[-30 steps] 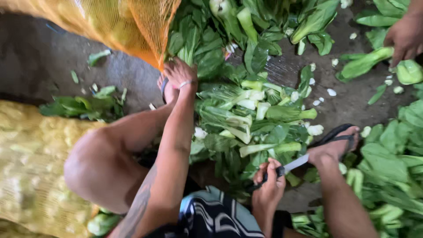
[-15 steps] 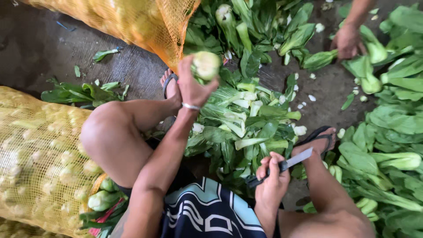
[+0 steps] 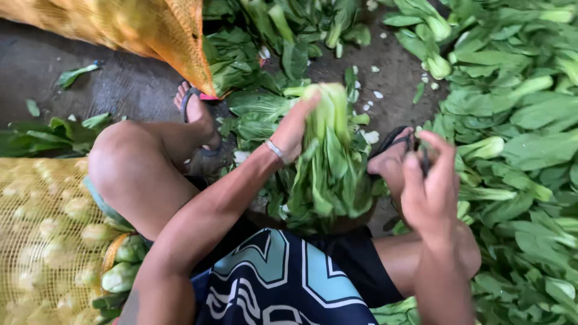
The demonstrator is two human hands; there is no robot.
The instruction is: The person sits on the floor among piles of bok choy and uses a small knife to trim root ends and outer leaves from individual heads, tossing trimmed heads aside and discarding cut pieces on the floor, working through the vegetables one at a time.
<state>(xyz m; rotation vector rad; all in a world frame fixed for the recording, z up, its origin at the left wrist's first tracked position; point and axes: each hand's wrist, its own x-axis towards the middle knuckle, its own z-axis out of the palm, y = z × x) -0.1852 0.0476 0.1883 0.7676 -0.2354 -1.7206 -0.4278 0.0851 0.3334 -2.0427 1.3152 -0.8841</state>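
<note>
My left hand [image 3: 296, 127] grips a green bok choy [image 3: 331, 165] by its pale base, and its leaves hang down over my lap. A thin band circles that wrist. My right hand [image 3: 425, 194] is raised just right of the bok choy, with its fingers closed around the dark handle of a knife [image 3: 424, 160]. The blade is hidden behind the hand. I squat with both feet in sandals [image 3: 194, 102] on the dark ground.
A heap of loose bok choy [image 3: 518, 138] covers the ground ahead and to the right. An orange mesh sack [image 3: 120, 24] lies open at the top left. A filled yellow mesh sack [image 3: 42, 241] rests by my left knee. Cut scraps [image 3: 378, 94] litter the ground.
My left hand has brought the bok choy from the pile in toward my lap, leaves now hanging. My right hand has lifted with the knife. Another person's hand has left the view.
</note>
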